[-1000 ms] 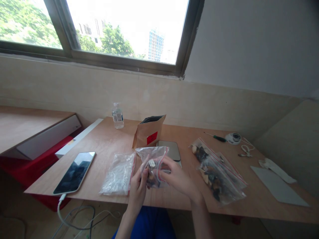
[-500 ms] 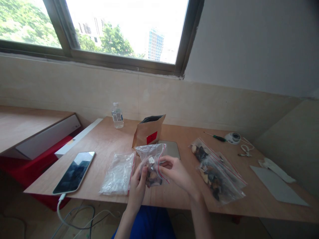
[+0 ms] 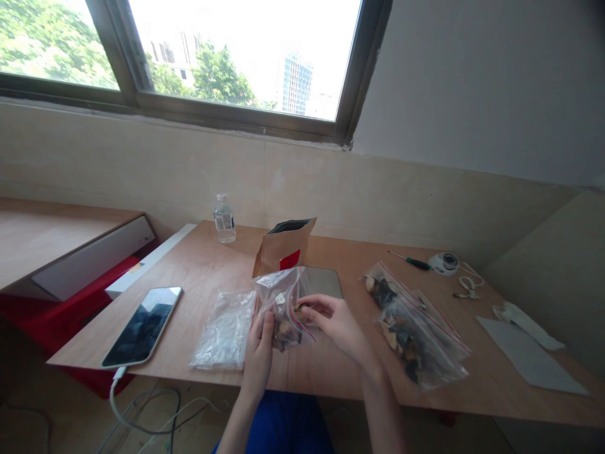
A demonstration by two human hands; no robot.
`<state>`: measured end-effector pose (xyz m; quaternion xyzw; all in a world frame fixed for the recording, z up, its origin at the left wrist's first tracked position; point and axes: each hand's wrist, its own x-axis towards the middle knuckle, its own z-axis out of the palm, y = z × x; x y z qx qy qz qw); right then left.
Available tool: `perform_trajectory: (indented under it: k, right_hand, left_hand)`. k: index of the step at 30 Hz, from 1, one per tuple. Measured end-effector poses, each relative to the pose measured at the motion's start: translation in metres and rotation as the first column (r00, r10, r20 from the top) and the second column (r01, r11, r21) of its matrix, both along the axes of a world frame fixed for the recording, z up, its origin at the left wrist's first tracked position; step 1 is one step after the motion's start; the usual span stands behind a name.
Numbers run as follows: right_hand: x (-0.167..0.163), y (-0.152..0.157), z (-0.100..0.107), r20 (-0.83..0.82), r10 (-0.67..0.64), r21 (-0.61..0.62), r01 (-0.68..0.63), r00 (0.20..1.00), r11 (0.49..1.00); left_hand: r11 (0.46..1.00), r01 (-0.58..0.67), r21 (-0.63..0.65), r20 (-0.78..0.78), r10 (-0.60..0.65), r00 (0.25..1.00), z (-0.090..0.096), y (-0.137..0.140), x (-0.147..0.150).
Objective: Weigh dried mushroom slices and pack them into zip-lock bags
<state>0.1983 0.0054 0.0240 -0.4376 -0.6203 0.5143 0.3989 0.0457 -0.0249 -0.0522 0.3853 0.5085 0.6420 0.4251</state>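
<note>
My left hand (image 3: 258, 353) is closed on the side of a clear zip bag (image 3: 280, 282), thumb in front. Brown dried pieces (image 3: 283, 334) lie in the bag's lower part, along with a small white packet (image 3: 280, 297). At the bag's red-striped mouth, which faces right, my right hand (image 3: 334, 323) pinches a small brown dried piece (image 3: 299, 308). Its fingertips partly cover that piece. Just behind the bag stands an open brown paper pouch (image 3: 278, 247) with a red label. A stack of flat clear zip bags (image 3: 222, 334) rests beside my left hand.
Filled zip bags (image 3: 401, 334) lie to the right. Behind the hands is a flat grey device (image 3: 324, 280). Further off are a water bottle (image 3: 224, 221), a screwdriver (image 3: 416, 263) and a white dome camera (image 3: 443, 263). A phone (image 3: 142, 328) charges at the left edge.
The held bag has tilted and moved slightly left, its mouth wider. My right fingers have come up a little from its edge, and a small brown piece now shows between them.
</note>
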Motion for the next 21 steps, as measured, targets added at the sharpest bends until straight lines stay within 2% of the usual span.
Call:
perform_trajectory:
  k: [4,7,10,12,14,17,19,21]
  right_hand:
    - [0.005,0.001,0.005,-0.094,-0.145,-0.007,0.145,0.985,0.989]
    - [0.008,0.003,0.008,-0.217,-0.197,-0.051,0.191,0.956,0.98]
    - [0.009,0.011,0.014,-0.354,-0.235,-0.1,0.213,0.905,0.972]
    - [0.007,0.023,0.022,-0.424,-0.276,-0.074,0.271,0.863,0.96]
    - [0.002,0.038,0.032,-0.458,-0.309,0.029,0.361,0.834,0.932]
    - [-0.01,0.064,0.049,-0.439,-0.318,0.249,0.454,0.84,0.855]
    - [-0.02,0.08,0.056,-0.38,-0.303,0.391,0.449,0.874,0.803]
    - [-0.028,0.093,0.059,-0.284,-0.274,0.504,0.386,0.919,0.773]
  left_hand:
    - [0.999,-0.026,-0.044,0.095,0.03,0.995,0.0,0.002,-0.001]
    - [0.999,-0.027,-0.042,0.142,0.033,0.989,0.0,0.004,-0.003]
    - [0.999,-0.028,-0.044,0.19,0.036,0.981,0.0,0.005,-0.007]
    - [0.999,-0.037,-0.039,0.218,0.045,0.975,0.0,0.004,-0.009]
    - [0.999,-0.041,-0.028,0.23,0.047,0.972,0.0,0.003,-0.01]
    - [0.999,-0.041,-0.018,0.238,0.044,0.97,0.002,0.002,-0.011]
    - [0.999,-0.039,-0.017,0.241,0.042,0.97,0.003,0.002,-0.011]
    - [0.999,-0.043,-0.022,0.24,0.047,0.97,0.003,0.002,-0.012]
